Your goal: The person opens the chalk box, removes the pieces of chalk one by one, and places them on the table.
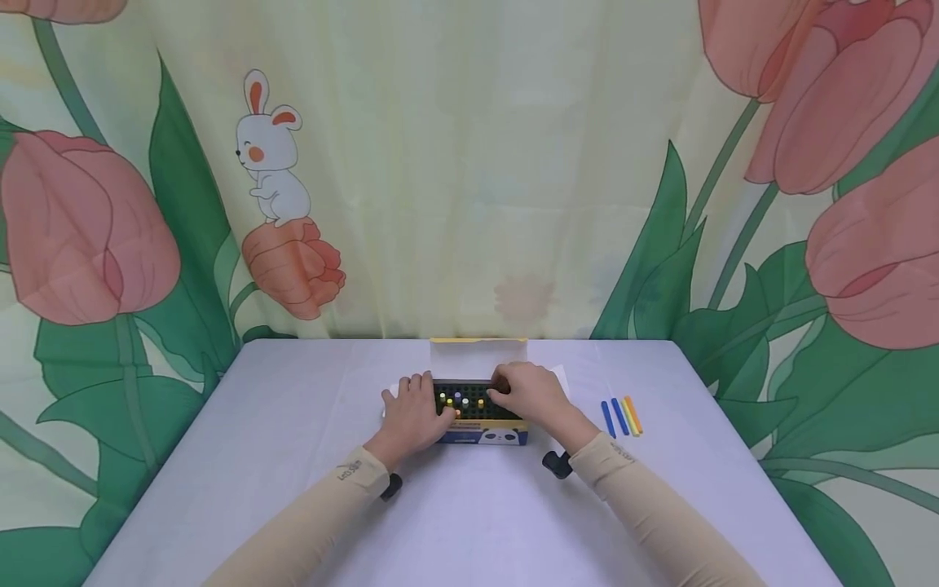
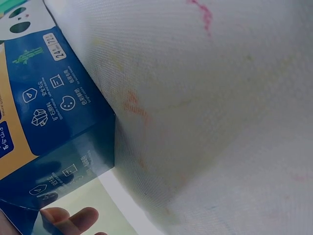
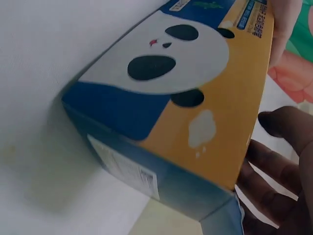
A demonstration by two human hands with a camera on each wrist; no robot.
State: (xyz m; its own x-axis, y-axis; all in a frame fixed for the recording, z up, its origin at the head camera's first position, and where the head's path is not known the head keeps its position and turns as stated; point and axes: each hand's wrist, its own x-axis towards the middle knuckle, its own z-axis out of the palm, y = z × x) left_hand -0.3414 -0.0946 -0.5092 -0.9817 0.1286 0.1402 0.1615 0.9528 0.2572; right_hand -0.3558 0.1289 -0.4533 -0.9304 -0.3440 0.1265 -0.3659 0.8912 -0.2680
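Note:
An open blue-and-yellow panda box (image 1: 480, 434) stands mid-table with its lid flap up. Inside lies a black insert (image 1: 473, 413) full of holes, with several coloured chalk-like sticks (image 1: 465, 403) upright mostly in its left half. My left hand (image 1: 412, 417) grips the box's left end, thumb at the front edge and fingers toward the back. In the left wrist view, fingertips (image 2: 83, 219) show beyond that end. Over the insert's right part, my right hand (image 1: 535, 397) has bent fingers and thumb close to the holes. Whether they pinch a stick is hidden.
Blue sticks (image 1: 619, 417), a yellow stick (image 1: 630, 417) and an orange stick (image 1: 634, 414) lie side by side on the white table (image 1: 484, 522), right of the box. White sheets (image 1: 561, 379) show partly behind the hands. A tulip-and-rabbit curtain (image 1: 440, 204) hangs behind the table.

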